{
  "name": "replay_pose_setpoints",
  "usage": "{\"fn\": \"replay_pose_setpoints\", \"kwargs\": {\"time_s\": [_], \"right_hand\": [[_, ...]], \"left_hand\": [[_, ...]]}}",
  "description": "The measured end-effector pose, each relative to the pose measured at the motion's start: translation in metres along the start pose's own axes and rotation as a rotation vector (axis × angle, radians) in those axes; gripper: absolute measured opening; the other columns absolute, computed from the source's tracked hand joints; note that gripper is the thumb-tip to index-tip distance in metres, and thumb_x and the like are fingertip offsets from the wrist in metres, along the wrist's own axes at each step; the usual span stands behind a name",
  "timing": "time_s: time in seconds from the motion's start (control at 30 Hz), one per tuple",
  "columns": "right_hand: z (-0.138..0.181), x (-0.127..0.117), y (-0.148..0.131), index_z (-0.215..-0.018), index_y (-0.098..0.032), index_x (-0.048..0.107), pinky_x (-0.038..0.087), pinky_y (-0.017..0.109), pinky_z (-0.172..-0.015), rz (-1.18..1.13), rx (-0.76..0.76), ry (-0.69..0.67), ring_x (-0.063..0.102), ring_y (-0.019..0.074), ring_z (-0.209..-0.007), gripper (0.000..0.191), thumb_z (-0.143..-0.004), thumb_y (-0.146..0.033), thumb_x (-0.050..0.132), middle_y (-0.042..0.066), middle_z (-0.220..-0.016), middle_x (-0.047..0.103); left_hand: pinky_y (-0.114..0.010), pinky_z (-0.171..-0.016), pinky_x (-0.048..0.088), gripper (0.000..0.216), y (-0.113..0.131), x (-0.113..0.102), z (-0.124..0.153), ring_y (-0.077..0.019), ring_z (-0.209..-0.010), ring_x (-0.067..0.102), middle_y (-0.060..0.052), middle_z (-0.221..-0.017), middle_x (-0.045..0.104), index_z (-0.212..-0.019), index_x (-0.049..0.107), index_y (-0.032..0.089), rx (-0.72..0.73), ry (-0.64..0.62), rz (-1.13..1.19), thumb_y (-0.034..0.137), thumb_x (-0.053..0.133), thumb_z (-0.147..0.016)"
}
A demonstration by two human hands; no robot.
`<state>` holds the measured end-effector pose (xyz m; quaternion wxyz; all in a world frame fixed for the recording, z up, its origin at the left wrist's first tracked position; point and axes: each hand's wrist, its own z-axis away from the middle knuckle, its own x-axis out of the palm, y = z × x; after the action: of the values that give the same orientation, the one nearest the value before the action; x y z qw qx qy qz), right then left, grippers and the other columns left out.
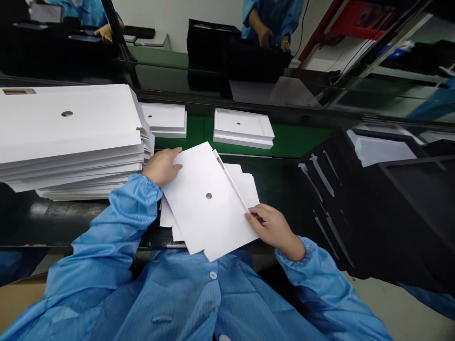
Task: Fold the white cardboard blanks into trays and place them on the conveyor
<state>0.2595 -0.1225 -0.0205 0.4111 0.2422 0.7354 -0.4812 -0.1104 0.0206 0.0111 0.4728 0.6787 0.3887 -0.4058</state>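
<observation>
A white cardboard blank (pixel 199 208) with a small round hole lies tilted in front of me. A narrow flap (pixel 231 180) is folded up along its right side. My right hand (pixel 272 227) is closed, pinching the lower end of that flap between thumb and fingers. At the upper left edge, my left hand (pixel 161 166) holds the blank, thumb at the edge; some of its fingers are hidden. More white blanks (pixel 251 189) show underneath. Left of my hand stands a tall stack of white folded cardboard pieces (pixel 71 135).
Two small piles of white trays, one left (pixel 165 118) and one right (pixel 243 128), rest on a green strip (pixel 201 128). Black foam pieces (pixel 355 203) with slots stand at the right. Across the bench, a co-worker's hands (pixel 265 38) are over black material; another person's hand (pixel 104 33) shows at far left.
</observation>
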Motion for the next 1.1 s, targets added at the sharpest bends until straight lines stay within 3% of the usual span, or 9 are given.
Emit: {"fn": "replay_pose_setpoints", "kwargs": {"time_s": [0.17,0.37,0.47,0.6,0.83,1.1], "right_hand": [[-0.009,0.012,-0.022,-0.08,-0.022,0.069,0.045,0.031,-0.068,0.115,-0.088,-0.221,0.063,0.0195,-0.077,0.03,-0.098,-0.04,0.052,0.004,-0.079,0.069],[-0.083,0.017,-0.015,-0.079,-0.021,0.065,0.036,0.028,-0.059,0.141,0.14,-0.088,0.058,0.016,-0.067,0.037,-0.097,-0.05,0.051,0.004,-0.081,0.069],[-0.124,0.018,-0.012,-0.077,-0.02,0.067,0.031,0.029,-0.056,0.201,0.217,-0.108,0.058,0.0172,-0.066,0.047,-0.097,-0.056,0.045,0.006,-0.08,0.07],[-0.156,0.02,-0.014,-0.079,-0.019,0.071,0.031,0.029,-0.057,0.247,0.22,-0.159,0.061,0.0194,-0.072,0.047,-0.098,-0.05,0.042,0.009,-0.084,0.074],[-0.165,0.034,-0.013,-0.082,-0.015,0.076,0.037,0.03,-0.062,0.335,0.118,-0.198,0.067,0.0234,-0.081,0.046,-0.099,-0.034,0.037,0.014,-0.089,0.075],[-0.17,0.043,-0.007,-0.082,-0.017,0.075,0.033,0.03,-0.061,0.265,0.181,-0.253,0.066,0.0233,-0.082,0.045,-0.098,-0.035,0.037,0.012,-0.092,0.075]], "left_hand": [[-0.041,-0.101,0.051,0.059,0.005,0.014,-0.028,-0.0298,-0.113,0.064,-0.011,-0.125,0.068,-0.134,0.064,0.02,0.037,-0.132,0.064,0.023,0.068,-0.075],[-0.036,-0.107,0.049,0.054,0.019,0.015,-0.014,-0.0266,-0.118,0.064,-0.004,-0.13,0.068,-0.127,0.069,0.023,-0.025,-0.193,0.287,0.023,0.071,-0.074],[-0.036,-0.107,0.049,0.052,0.02,0.011,-0.005,-0.0255,-0.116,0.065,-0.003,-0.13,0.068,-0.128,0.069,0.022,-0.046,-0.181,0.315,0.025,0.071,-0.075],[-0.038,-0.108,0.049,0.05,0.015,0.01,-0.001,-0.0249,-0.117,0.065,-0.006,-0.127,0.069,-0.127,0.069,0.02,0.003,-0.179,0.287,0.026,0.07,-0.077],[-0.038,-0.104,0.05,0.047,0.006,0.02,0.001,-0.0229,-0.111,0.066,-0.008,-0.119,0.069,-0.127,0.068,0.018,0.046,-0.213,0.264,0.022,0.068,-0.08],[-0.037,-0.103,0.05,0.047,0.003,0.02,-0.002,-0.0228,-0.111,0.065,-0.008,-0.12,0.068,-0.13,0.066,0.017,0.035,-0.266,0.255,0.021,0.067,-0.083]]}}
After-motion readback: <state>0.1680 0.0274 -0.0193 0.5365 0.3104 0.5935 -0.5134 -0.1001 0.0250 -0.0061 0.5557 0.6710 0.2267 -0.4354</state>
